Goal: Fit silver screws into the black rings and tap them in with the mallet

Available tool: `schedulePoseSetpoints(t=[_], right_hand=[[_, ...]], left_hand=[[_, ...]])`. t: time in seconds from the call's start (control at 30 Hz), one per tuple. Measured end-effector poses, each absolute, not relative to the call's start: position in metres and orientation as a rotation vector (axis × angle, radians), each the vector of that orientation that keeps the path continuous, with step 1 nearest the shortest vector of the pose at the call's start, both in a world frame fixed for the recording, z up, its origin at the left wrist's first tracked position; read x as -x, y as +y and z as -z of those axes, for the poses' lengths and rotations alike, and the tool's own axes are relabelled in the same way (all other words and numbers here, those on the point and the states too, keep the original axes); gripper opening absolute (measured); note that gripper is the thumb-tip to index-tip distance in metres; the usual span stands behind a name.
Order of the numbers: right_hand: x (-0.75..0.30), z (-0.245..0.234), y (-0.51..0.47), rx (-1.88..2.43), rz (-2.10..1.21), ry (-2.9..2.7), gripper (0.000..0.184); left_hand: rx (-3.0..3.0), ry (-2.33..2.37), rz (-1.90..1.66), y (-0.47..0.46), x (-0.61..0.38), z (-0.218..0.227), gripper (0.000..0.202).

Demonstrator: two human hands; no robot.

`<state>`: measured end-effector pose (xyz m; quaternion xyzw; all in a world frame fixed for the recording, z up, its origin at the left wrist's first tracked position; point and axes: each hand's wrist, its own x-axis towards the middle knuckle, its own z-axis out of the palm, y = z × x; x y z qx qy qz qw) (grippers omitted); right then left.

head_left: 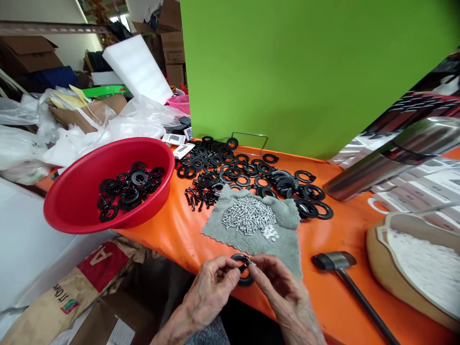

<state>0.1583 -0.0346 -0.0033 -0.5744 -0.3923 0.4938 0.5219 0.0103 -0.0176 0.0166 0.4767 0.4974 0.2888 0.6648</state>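
Left hand (210,290) and right hand (283,292) meet just over the desk's near edge, their fingertips pinching a black ring (246,281) from either side, with a small silver screw (253,263) at the right fingertips. Just beyond lies a grey cloth (287,225) bearing a heap of silver screws (249,215). Loose black rings (242,181) spread across the orange desk (345,306); more sit in a red plastic basin (72,201), and a mallet (334,261) rests to the right.
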Motion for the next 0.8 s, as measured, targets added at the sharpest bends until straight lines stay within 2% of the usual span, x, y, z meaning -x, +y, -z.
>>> schedulePoseSetpoints(t=[0.4, 0.67, 0.8], right_hand=[[-0.152, 0.007, -0.036, 1.294, -1.321, -0.876, 0.027], [-0.156, 0.012, -0.036, 1.452, -1.353, -1.03, 0.038], [-0.167, 0.002, -0.038, 1.488, -1.442, -1.024, 0.036]], left_hand=[[-1.355, 1.231, -0.57, -0.017, -0.005, -0.027, 0.023], [-1.383, 1.219, -0.577, -0.013, -0.003, -0.029, 0.022], [-1.48, 1.202, -0.582, -0.013, -0.001, -0.03, 0.019]])
